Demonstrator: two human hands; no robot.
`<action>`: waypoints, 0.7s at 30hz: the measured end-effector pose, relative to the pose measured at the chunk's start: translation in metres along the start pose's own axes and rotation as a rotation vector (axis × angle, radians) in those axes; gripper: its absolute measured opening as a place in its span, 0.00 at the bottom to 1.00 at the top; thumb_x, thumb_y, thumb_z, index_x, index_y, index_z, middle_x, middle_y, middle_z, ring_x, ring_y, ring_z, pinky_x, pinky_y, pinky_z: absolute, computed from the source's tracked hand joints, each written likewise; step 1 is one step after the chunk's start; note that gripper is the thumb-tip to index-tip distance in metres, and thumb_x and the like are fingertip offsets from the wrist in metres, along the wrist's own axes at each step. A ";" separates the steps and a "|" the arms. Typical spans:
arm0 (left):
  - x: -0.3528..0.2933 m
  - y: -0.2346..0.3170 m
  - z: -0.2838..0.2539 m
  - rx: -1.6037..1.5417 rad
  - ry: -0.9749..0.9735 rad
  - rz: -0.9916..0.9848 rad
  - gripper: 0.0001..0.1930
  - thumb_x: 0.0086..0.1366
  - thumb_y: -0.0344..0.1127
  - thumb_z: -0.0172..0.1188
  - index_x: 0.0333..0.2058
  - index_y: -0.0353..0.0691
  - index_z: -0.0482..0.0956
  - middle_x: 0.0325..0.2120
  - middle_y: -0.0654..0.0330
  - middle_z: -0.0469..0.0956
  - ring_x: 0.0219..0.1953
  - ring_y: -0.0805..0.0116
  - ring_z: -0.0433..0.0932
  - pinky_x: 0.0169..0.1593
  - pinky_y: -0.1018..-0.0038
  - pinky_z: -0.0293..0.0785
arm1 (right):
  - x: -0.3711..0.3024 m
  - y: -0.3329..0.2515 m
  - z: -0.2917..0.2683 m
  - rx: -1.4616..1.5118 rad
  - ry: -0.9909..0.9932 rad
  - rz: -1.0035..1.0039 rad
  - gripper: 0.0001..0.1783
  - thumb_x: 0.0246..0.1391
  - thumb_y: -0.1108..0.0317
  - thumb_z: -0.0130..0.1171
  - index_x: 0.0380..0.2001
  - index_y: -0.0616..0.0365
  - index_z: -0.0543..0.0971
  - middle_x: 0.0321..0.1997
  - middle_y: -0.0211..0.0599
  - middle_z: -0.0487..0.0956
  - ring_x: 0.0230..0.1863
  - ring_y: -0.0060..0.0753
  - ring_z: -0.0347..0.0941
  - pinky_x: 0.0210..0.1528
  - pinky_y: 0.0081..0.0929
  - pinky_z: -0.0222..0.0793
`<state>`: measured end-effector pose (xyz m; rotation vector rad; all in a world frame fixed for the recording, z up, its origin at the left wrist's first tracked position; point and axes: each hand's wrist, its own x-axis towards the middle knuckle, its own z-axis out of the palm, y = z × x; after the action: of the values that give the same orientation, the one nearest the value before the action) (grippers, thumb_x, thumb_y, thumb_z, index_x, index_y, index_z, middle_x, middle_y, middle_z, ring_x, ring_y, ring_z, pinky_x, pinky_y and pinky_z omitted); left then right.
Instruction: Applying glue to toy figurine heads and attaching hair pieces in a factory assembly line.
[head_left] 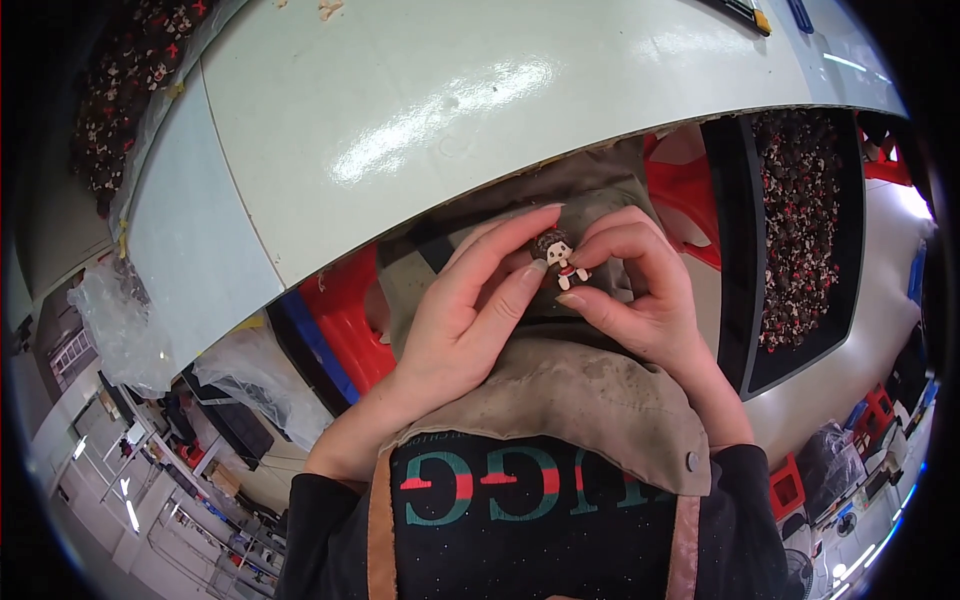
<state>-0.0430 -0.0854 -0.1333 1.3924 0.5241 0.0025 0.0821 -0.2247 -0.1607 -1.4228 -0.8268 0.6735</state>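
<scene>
Over my lap, just below the table's near edge, I hold a small doll figurine (562, 258) with dark brown curly hair, a pale face, a red band at its middle and white legs. My left hand (478, 292) grips its head side between thumb and fingers. From the other side, the thumb and forefinger of my right hand (640, 285) close around its body and legs. The figurine faces up toward me. A brown-grey apron (590, 385) lies across my lap under both hands.
A white glossy table (440, 110) stands in front. To the right, a black tray (748, 250) holds many similar figurines (800, 210). More figurines (125, 100) are heaped on plastic at the far left. I sit on a red stool (345, 320). A yellow-tipped tool (762, 22) lies on the table.
</scene>
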 end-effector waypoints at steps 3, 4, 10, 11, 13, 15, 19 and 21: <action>0.000 -0.001 0.000 0.090 0.008 0.077 0.18 0.66 0.26 0.47 0.55 0.36 0.67 0.47 0.58 0.69 0.45 0.74 0.71 0.49 0.78 0.67 | -0.001 0.000 0.002 -0.003 0.000 -0.011 0.15 0.40 0.76 0.68 0.33 0.59 0.75 0.34 0.33 0.75 0.35 0.27 0.72 0.34 0.22 0.70; 0.001 -0.001 -0.001 0.091 0.008 0.077 0.18 0.66 0.26 0.47 0.55 0.36 0.67 0.47 0.58 0.69 0.45 0.74 0.71 0.49 0.78 0.67 | -0.001 0.000 0.002 0.018 0.013 0.001 0.15 0.39 0.76 0.68 0.32 0.59 0.75 0.34 0.33 0.75 0.35 0.27 0.71 0.33 0.22 0.69; 0.001 0.006 0.000 0.220 -0.013 0.129 0.17 0.67 0.26 0.45 0.54 0.35 0.68 0.45 0.56 0.69 0.44 0.70 0.72 0.48 0.78 0.69 | -0.002 -0.002 0.000 -0.029 -0.001 -0.029 0.15 0.39 0.76 0.68 0.31 0.59 0.74 0.33 0.33 0.75 0.34 0.29 0.72 0.33 0.23 0.69; 0.001 0.006 0.000 0.230 -0.010 0.121 0.17 0.67 0.27 0.46 0.54 0.35 0.68 0.44 0.57 0.70 0.46 0.70 0.71 0.49 0.79 0.66 | -0.002 -0.002 0.000 -0.028 -0.002 -0.029 0.15 0.39 0.76 0.68 0.31 0.59 0.74 0.33 0.33 0.75 0.34 0.29 0.72 0.33 0.23 0.69; 0.001 0.007 0.001 0.240 -0.007 0.113 0.17 0.67 0.28 0.46 0.54 0.35 0.68 0.44 0.58 0.71 0.47 0.71 0.70 0.51 0.79 0.64 | -0.002 -0.001 0.000 -0.031 0.006 -0.037 0.15 0.39 0.75 0.69 0.31 0.59 0.74 0.32 0.33 0.75 0.34 0.29 0.72 0.33 0.23 0.69; 0.000 0.008 0.002 0.172 0.003 0.086 0.17 0.67 0.28 0.46 0.54 0.35 0.68 0.44 0.58 0.71 0.47 0.71 0.70 0.51 0.79 0.64 | -0.002 -0.001 0.000 -0.037 0.003 -0.037 0.15 0.39 0.75 0.69 0.31 0.59 0.74 0.32 0.33 0.75 0.34 0.29 0.72 0.33 0.23 0.69; 0.000 0.007 0.002 0.157 0.011 0.075 0.17 0.67 0.28 0.46 0.54 0.35 0.68 0.44 0.57 0.71 0.47 0.71 0.70 0.51 0.79 0.64 | -0.002 -0.001 0.001 -0.028 0.011 -0.038 0.15 0.39 0.75 0.69 0.31 0.59 0.74 0.32 0.33 0.75 0.33 0.29 0.72 0.33 0.23 0.69; 0.002 0.005 0.000 0.219 -0.033 0.131 0.17 0.68 0.27 0.44 0.55 0.35 0.67 0.45 0.55 0.68 0.45 0.70 0.72 0.47 0.77 0.71 | -0.002 -0.002 0.000 -0.038 0.011 -0.025 0.15 0.38 0.75 0.69 0.31 0.59 0.74 0.32 0.33 0.75 0.33 0.29 0.72 0.33 0.23 0.69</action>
<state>-0.0398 -0.0837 -0.1295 1.6365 0.4141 0.0283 0.0802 -0.2266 -0.1586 -1.4472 -0.8508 0.6332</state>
